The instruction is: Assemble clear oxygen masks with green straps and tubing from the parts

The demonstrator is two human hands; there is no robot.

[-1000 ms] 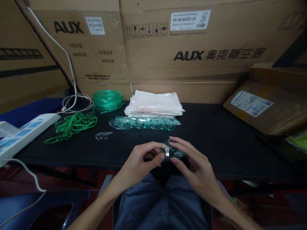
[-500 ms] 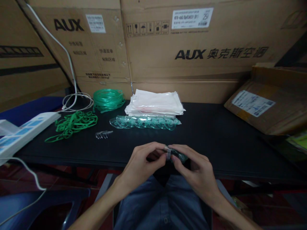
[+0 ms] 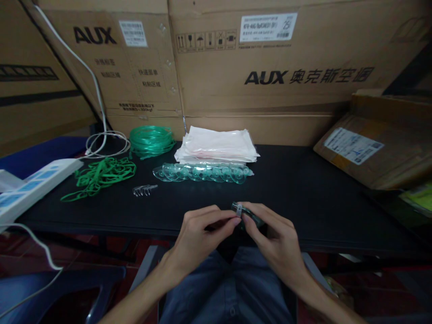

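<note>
My right hand (image 3: 278, 231) grips a clear green plastic mask (image 3: 255, 219) above the table's front edge, its fingers wrapped over the far side so most of it is hidden. A small pale metal strip, like a nose clip (image 3: 239, 210), sits at the mask's left end. Thumb and forefinger of my left hand (image 3: 200, 234) pinch together at the lower end of that strip. Beyond my hands lies a row of nested green masks (image 3: 202, 173). Several similar small metal clips (image 3: 145, 190) rest to the left of it.
Green elastic straps (image 3: 104, 174) lie tangled at the left, near coiled green tubing (image 3: 151, 141). White packets (image 3: 218, 145) are stacked behind the masks. A power strip (image 3: 37, 182) and white cable (image 3: 97, 90) stand left. Large cartons (image 3: 216, 90) wall the back; another box (image 3: 367, 144) is at right.
My left fingers have slid down off the mask's upper edge to the lower end of the clip, leaving more of the clip visible. The right hand keeps its grip on the mask.
</note>
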